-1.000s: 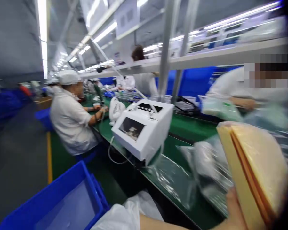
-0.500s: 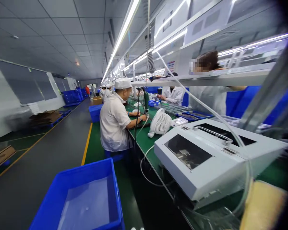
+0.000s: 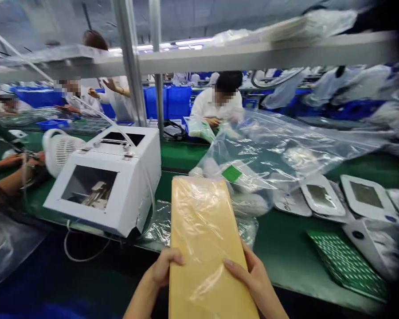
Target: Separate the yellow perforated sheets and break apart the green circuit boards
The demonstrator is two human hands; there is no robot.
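Observation:
Both of my hands hold a long yellow pack wrapped in clear film (image 3: 204,239), lengthwise in front of me over the near edge of the green table (image 3: 286,248). My left hand (image 3: 162,268) grips its left edge with the thumb on top. My right hand (image 3: 252,277) grips its right edge, fingers laid across the film. Just beyond the pack lies a big clear plastic bag (image 3: 269,150) with white parts inside and a green label. A white box machine (image 3: 108,181) with a window stands to the left of the pack.
White devices with screens (image 3: 365,195) and a green perforated tray (image 3: 346,261) lie at the right. A white fan (image 3: 60,150) stands left of the machine, beside another person's arm (image 3: 6,181). Workers in white sit across the line. A shelf on metal posts (image 3: 129,66) runs overhead.
My view has swung from the aisle and blue crate back to the table. The yellow pack, earlier at the right edge, now lies centred in both my hands.

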